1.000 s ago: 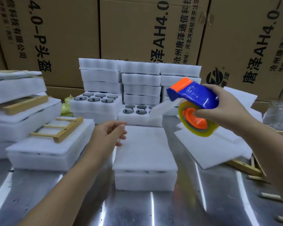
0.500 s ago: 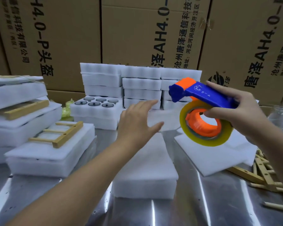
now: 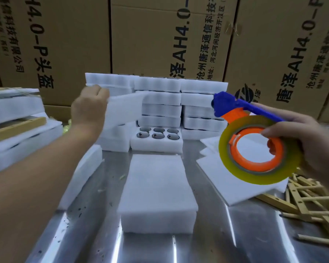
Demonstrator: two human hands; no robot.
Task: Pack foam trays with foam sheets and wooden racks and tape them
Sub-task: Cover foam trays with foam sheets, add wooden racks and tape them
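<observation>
Pinching the end of a clear tape strip (image 3: 125, 109), my left hand (image 3: 89, 111) holds it stretched roughly level toward the blue-and-orange tape dispenser (image 3: 254, 176) gripped in my right hand (image 3: 308, 141). Below, the white foam tray (image 3: 158, 221), capped by a foam sheet (image 3: 156, 179), lies on the steel table (image 3: 217, 234), its long axis pointing away from me.

The left hand (image 3: 89, 109), right hand (image 3: 302, 141) and forearms (image 3: 36, 177) are bare.
</observation>
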